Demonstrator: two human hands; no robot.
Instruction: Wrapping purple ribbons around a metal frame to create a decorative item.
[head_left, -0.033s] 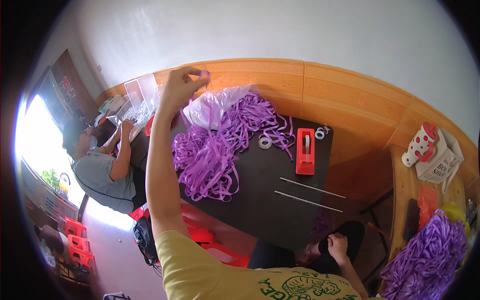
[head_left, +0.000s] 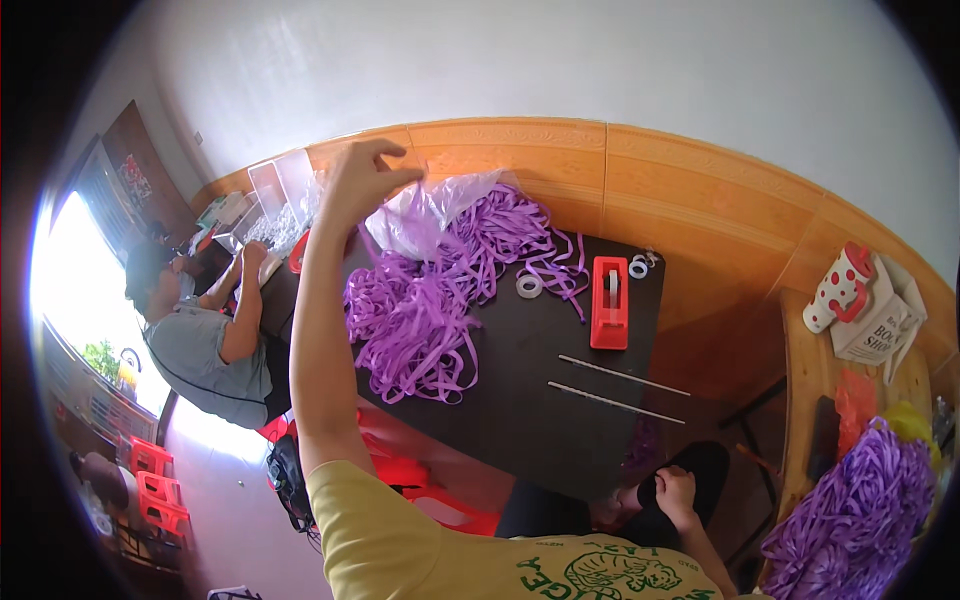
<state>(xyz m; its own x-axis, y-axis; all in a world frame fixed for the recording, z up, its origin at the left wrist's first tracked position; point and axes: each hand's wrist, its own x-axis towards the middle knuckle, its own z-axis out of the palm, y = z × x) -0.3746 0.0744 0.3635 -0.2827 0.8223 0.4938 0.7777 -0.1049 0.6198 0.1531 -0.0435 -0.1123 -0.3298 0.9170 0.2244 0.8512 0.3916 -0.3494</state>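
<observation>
Left hand [head_left: 362, 180] is raised over the far table [head_left: 540, 420] edge, fingers pinched on a clear plastic bag [head_left: 440, 215] atop the purple ribbon pile [head_left: 430, 310]. Right hand [head_left: 678, 492] rests loosely curled on the lap, empty. Best to lift the bag slowly so ribbon loops don't snag.

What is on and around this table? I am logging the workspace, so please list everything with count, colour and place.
ribbon pile: one, purple, table's left half
bag: one, clear, at pile's far end
tape rolls: about three, clear, beside the dispenser
dispenser: one, red, table middle
rods: two, pale, near table edge
table: one, black
mug: one, white with red dots, right shelf
second ribbon pile: one, purple, lower right
co-worker: one, grey shirt, far left
left hand: raised, fingertips at the bag
right hand: low, in the lap
</observation>
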